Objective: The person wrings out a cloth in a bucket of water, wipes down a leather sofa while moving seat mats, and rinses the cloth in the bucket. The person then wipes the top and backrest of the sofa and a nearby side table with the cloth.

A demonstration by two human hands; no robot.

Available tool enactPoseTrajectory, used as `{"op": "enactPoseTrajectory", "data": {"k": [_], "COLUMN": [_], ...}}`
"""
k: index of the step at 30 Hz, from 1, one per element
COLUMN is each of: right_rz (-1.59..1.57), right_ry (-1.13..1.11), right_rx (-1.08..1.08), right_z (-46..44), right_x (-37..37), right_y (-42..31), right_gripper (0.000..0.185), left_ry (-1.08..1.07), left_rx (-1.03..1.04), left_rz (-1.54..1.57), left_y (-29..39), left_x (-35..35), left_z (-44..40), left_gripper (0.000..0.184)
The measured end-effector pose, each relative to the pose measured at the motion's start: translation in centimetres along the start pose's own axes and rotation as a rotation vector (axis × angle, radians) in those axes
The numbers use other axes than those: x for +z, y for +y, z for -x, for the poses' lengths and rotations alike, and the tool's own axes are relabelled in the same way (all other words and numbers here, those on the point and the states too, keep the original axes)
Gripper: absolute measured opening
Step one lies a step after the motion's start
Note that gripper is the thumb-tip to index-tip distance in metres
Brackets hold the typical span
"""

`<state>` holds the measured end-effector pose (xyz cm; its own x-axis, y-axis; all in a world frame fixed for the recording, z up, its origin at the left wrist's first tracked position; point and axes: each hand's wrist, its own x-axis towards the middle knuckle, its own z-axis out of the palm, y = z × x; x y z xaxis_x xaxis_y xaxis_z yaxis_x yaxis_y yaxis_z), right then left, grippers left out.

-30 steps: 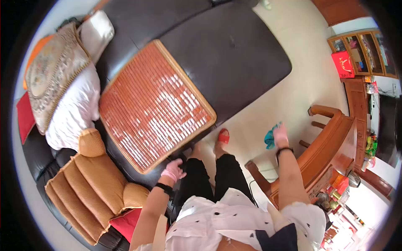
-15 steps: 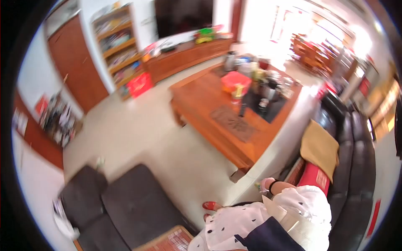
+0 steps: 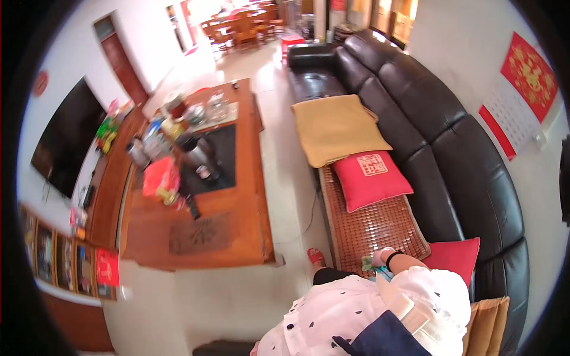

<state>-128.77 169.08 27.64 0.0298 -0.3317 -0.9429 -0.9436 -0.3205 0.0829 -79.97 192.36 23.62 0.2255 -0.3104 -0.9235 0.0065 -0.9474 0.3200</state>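
Along the dark sofa (image 3: 475, 163), a mat (image 3: 368, 231) covers the seat, probably for cooler sitting. At its near end, the right hand (image 3: 382, 256) seems closed around a bunched blue-green cloth (image 3: 384, 273), likely gathered for grip; the left hand cannot be made out.

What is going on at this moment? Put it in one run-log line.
right hand: holding teal cloth | low over beaded mat | red cushion resting on mat

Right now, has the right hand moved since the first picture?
Yes. The right hand was over floor close beside the wooden table; now it's away from the table, at the tiled mat on the dark sofa.
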Motion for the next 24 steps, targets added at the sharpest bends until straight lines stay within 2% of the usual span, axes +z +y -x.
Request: {"op": "enactPoseTrajectory", "data": {"k": [1, 3, 6, 7, 10, 12, 13, 15, 16, 17, 19, 21, 24], "right_rz": [-0.029, -0.237, -0.311, -0.363, -0.353, -0.638, -0.698, -0.616, -0.868, -1.119, -1.145, -1.419, -1.628], "right_ry": [0.04, 0.097, -0.074, -0.056, 0.07, 0.158, 0.203, 0.389, 0.407, 0.42, 0.645, 0.757, 0.688], "right_rx": [-0.034, 0.096, 0.14, 0.188, 0.082, 0.135, -0.015, -0.139, -0.147, -0.149, -0.407, -0.633, -0.747], "right_z": [1.2, 1.0, -3.2, -3.4, -3.2, -7.1, -7.1, -7.8, -5.4, -3.3, -5.4, -6.6, -6.0], "right_x": [-0.2, 0.1, 0.5, -0.4, -4.3, -5.8, -8.6, -13.8, -17.5, -20.9, -24.6, -29.0, -37.1], "right_y": [0.9, 2.9, 6.3, 6.6, 8.0, 8.4, 8.3, 7.7, 6.8, 5.7, 3.9, 1.4, -1.1], "right_gripper": [0.045, 0.047, 0.048, 0.049, 0.047, 0.047, 0.043, 0.037, 0.035, 0.033, 0.031, 0.034, 0.041], "left_ry": [-0.01, -0.028, -0.062, -0.075, -0.126, -0.166, -0.213, -0.136, -0.163, -0.18, -0.261, -0.336, -0.429], "left_rx": [-0.017, -0.038, -0.048, -0.043, 0.014, 0.05, 0.09, 0.281, 0.352, 0.341, 0.381, 0.4, 0.439], "left_rz": [-0.046, -0.152, -0.322, -0.372, -0.488, -0.516, -0.532, -0.669, -0.678, -0.664, -0.652, -0.603, -0.574], "left_y": [2.1, 6.2, 13.6, 16.7, 26.5, 32.8, 36.2, 42.2, 44.3, 47.1, 51.7, 56.8, 62.8], "left_x": [0.1, 0.3, 1.0, 1.4, 3.3, 4.2, 4.7, 6.1, 6.1, 6.9, 8.0, 9.6, 11.2], "left_z": [-0.6, -1.7, -2.6, -3.0, -3.6, -3.0, -2.5, -0.1, -1.0, 0.1, -1.0, -0.8, -3.4], "left_gripper": [0.028, 0.029, 0.032, 0.032, 0.035, 0.037, 0.04, 0.037, 0.036, 0.042, 0.047, 0.05, 0.057]}}
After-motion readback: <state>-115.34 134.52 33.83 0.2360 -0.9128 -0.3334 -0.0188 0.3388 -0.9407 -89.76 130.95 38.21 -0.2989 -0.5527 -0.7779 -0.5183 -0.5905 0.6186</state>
